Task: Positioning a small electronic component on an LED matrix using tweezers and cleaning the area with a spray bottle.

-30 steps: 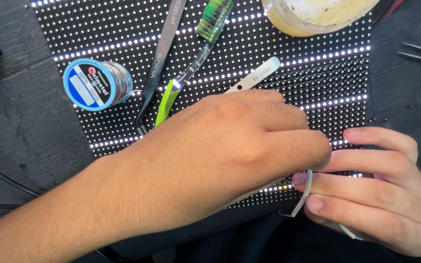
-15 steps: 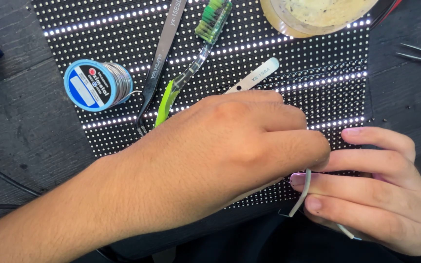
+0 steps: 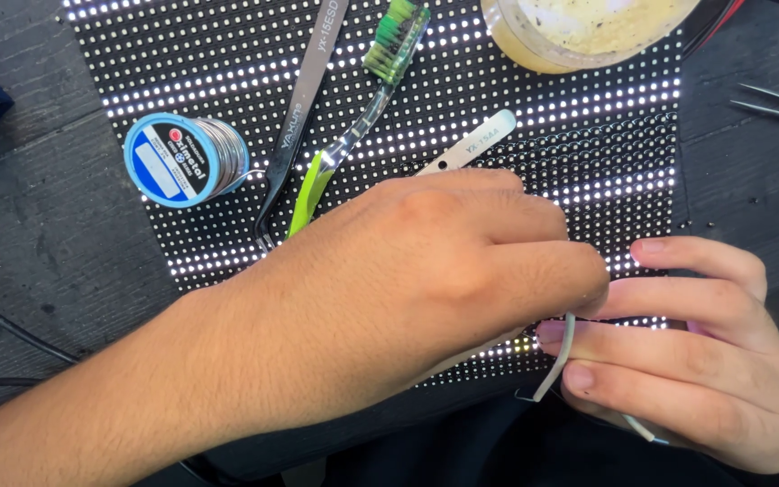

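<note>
a thin white strip (image 3: pixel 559 361), bent in a curve, lies at the lower right edge of a lit led panel (image 3: pixel 227 54), and it is pinched between the fingers of the right hand (image 3: pixel 705 352), which is curled shut around it with the thumb hidden. the left hand (image 3: pixel 444 271) reaches across from the left, its fingers bunched together just above the strip's upper end; what they pinch, if anything, i cannot tell (the fingertips are tucked under). a pair of white tweezers (image 3: pixel 471 149) pokes out from beneath that hand. further up the panel lie a green toothbrush (image 3: pixel 353 135), a pair of dark tweezers (image 3: pixel 304 108), a blue spool of solder wire (image 3: pixel 187 160) and a clear tub of yellowish paste (image 3: pixel 588 32). the panel rests on a dark surface (image 3: pixel 38 243).
</note>
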